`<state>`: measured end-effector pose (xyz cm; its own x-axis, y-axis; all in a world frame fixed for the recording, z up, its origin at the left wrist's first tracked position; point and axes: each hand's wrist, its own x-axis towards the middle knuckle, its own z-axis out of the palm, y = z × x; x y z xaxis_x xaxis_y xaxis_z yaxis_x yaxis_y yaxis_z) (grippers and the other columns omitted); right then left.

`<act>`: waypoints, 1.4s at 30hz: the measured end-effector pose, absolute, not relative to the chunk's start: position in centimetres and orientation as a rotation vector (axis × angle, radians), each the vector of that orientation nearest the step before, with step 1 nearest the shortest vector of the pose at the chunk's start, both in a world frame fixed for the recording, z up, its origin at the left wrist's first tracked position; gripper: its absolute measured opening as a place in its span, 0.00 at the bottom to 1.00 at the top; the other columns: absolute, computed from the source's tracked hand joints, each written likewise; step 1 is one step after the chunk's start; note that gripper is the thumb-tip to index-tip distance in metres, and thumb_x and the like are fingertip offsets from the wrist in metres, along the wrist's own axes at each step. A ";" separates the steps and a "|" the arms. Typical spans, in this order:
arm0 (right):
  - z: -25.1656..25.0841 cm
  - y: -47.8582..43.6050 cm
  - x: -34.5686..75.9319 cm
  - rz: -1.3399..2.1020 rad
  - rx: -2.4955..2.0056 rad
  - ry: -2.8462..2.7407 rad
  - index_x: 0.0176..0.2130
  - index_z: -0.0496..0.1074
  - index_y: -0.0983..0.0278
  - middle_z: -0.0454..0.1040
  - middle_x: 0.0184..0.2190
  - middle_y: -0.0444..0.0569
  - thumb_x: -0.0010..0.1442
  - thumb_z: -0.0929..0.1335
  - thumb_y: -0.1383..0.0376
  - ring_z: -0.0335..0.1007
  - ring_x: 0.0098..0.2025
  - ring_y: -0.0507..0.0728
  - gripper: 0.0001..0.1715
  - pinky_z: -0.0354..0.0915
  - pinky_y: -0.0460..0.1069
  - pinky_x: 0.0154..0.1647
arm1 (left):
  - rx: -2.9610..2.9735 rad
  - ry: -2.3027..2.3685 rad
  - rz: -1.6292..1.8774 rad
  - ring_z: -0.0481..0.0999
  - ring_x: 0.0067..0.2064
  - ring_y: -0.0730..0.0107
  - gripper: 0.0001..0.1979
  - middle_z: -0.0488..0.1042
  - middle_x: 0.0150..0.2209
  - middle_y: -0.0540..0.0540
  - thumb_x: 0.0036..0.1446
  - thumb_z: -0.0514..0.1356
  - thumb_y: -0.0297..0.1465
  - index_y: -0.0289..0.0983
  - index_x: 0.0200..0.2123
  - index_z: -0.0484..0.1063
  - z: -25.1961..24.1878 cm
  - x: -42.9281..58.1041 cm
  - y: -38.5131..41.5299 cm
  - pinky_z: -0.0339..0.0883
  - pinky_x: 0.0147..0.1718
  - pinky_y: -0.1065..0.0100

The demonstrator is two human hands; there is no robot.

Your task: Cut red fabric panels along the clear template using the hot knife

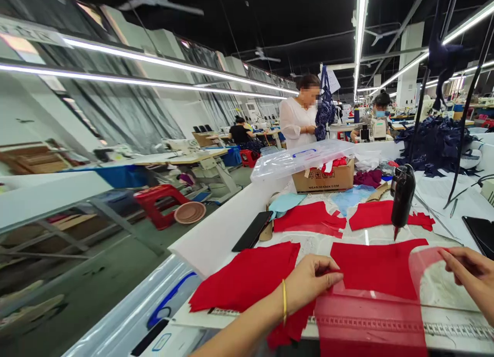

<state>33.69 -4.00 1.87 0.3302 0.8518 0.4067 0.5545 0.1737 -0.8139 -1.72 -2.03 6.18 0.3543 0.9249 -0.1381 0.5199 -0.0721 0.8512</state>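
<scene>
My left hand (314,282), with a yellow bangle at the wrist, pinches an edge of a sheer red fabric piece (370,321). At the right, my right hand (469,269) holds another corner of it between thumb and fingers. The sheer piece spans between both hands, its lower part hanging over the table's front edge. Just beyond it lies an opaque red fabric panel (378,267). A stack of red fabric (250,277) is left of my left hand. Above the panel stands a black bottle-shaped tool (403,197) with its pointed tip down.
More red cut pieces (309,216) lie farther back, beside a black phone-like slab (252,232). A ruler strip (455,330) runs along the front edge. Behind are a cardboard box (324,178), a clear plastic lid (301,159) and a standing person (297,115).
</scene>
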 end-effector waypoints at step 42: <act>0.6 3.7 34.6 0.470 -2.071 -1.619 0.26 0.74 0.60 0.76 0.23 0.44 0.57 0.69 0.62 0.68 0.27 0.54 0.09 0.55 0.48 0.28 | 2.221 1.606 0.327 0.72 0.39 0.56 0.15 0.75 0.29 0.47 0.57 0.65 0.38 0.41 0.21 0.69 0.9 0.3 6.5 0.63 0.40 0.59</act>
<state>34.64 3.74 0.64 0.2466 0.9690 0.0170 0.8091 -0.1962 -0.5540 0.26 6.47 0.88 0.3201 0.9468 -0.0329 0.8588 -0.2753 0.4321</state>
